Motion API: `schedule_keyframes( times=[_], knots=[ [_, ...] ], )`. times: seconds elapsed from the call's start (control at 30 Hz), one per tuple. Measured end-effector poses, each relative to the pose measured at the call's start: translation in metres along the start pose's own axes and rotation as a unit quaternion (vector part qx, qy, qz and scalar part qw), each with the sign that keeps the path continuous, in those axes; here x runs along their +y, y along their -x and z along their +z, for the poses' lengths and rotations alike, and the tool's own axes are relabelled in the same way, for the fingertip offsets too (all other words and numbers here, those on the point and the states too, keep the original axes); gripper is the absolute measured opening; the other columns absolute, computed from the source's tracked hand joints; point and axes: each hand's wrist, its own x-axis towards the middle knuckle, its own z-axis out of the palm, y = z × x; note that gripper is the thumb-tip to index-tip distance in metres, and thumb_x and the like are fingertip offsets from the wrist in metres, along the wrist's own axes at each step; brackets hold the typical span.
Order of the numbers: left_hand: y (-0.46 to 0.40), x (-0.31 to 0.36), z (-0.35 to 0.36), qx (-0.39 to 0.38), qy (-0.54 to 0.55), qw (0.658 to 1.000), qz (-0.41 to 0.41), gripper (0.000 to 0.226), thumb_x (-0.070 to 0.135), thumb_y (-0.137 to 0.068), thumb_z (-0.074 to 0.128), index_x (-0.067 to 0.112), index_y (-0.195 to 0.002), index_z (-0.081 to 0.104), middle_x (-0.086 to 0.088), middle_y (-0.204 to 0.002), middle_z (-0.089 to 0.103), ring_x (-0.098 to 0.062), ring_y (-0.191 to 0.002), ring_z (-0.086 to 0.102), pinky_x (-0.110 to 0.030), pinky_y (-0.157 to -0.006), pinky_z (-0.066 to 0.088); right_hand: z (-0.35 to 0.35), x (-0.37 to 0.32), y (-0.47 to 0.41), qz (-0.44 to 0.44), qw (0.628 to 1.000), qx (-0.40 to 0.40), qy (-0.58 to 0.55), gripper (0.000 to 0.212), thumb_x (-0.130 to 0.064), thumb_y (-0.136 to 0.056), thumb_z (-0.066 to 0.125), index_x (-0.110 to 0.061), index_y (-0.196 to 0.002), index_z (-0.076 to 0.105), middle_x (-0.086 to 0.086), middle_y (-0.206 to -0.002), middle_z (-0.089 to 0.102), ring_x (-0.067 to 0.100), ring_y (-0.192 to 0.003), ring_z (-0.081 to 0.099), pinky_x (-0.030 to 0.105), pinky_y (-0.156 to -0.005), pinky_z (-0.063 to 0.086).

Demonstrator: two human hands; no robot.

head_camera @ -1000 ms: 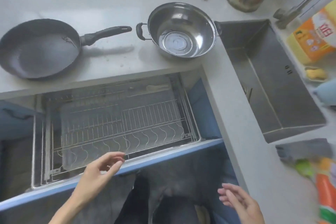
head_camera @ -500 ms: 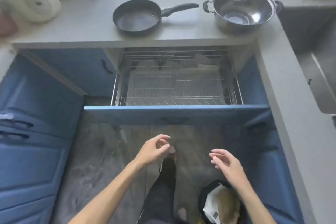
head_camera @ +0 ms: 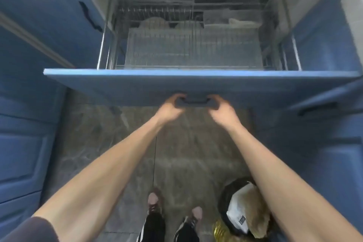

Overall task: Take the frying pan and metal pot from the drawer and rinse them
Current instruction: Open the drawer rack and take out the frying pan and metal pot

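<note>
At twelve o'clock, my left hand [head_camera: 170, 107] and right hand [head_camera: 221, 109] each close a grip on the drawer [head_camera: 117, 86] handle [head_camera: 196, 101], paired ends for an even push.

open drawer [head_camera: 196, 86] fronting bare floor [head_camera: 186, 143]

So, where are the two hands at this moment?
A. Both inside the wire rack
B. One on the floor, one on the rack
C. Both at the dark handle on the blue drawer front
C: the left hand and right hand curl at the ends of the dark handle on the drawer front.
</note>
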Motion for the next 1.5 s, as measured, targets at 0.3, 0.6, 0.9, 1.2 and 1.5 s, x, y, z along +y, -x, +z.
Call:
schedule_keyframes(
  times=[0.3, 0.6, 0.9, 1.2, 1.5],
  knots=[
    [-0.027, -0.005, 0.025, 0.099, 0.105, 0.989, 0.007, 0.02, 0.015, -0.081, 0.066, 0.018, -0.101, 0.069, 0.008, -0.088, 0.06, -0.011, -0.083, 0.055, -0.012, -0.06, 0.034, 0.016, 0.006, -0.036, -0.011, 0.997, 0.072, 0.002, 0.01, -0.024, -0.082, 0.063, -0.023, -0.09, 0.069, -0.001, -0.1, 0.07, 0.017, -0.101, 0.062, 0.027, -0.079, 0.043],
    [-0.094, 0.024, -0.014, 0.021, 0.083, 0.996, -0.038, 0.02, 0.016, -0.086, 0.059, 0.015, -0.103, 0.07, -0.001, -0.112, 0.068, -0.005, -0.092, 0.05, -0.011, -0.061, 0.035, -0.01, -0.034, -0.098, 0.075, 0.996, 0.02, 0.043, 0.006, -0.029, -0.083, 0.061, -0.034, -0.083, 0.062, -0.002, -0.108, 0.067, 0.019, -0.1, 0.062, 0.031, -0.082, 0.048],
    [-0.188, 0.056, -0.039, 0.09, 0.068, 0.994, -0.006, 0.023, 0.006, -0.082, 0.063, 0.009, -0.104, 0.063, 0.001, -0.107, 0.062, -0.011, -0.099, 0.042, -0.016, -0.079, 0.027, -0.035, -0.063, -0.216, 0.065, 0.997, 0.013, 0.037, 0.01, -0.028, -0.084, 0.057, -0.036, -0.086, 0.063, -0.004, -0.101, 0.069, 0.021, -0.096, 0.063, 0.033, -0.083, 0.051],
    [-0.265, 0.076, -0.081, 0.066, -0.007, 0.998, 0.019, 0.034, 0.01, -0.076, 0.065, 0.018, -0.109, 0.062, -0.001, -0.11, 0.062, -0.024, -0.108, 0.051, -0.023, -0.085, 0.035, -0.064, -0.096, -0.3, 0.08, 0.996, -0.001, 0.024, 0.009, -0.033, -0.083, 0.059, -0.04, -0.078, 0.062, -0.008, -0.098, 0.068, 0.018, -0.094, 0.064, 0.03, -0.081, 0.05],
    [-0.302, 0.1, -0.123, -0.032, -0.045, 0.998, -0.04, 0.038, 0.026, -0.081, 0.062, 0.031, -0.118, 0.053, -0.01, -0.126, 0.045, -0.026, -0.122, 0.041, -0.033, -0.093, 0.038, -0.081, -0.129, -0.335, 0.101, 0.994, -0.021, 0.036, 0.02, -0.031, -0.085, 0.06, -0.044, -0.071, 0.059, -0.007, -0.1, 0.067, 0.019, -0.102, 0.062, 0.031, -0.083, 0.047]
  ],
)
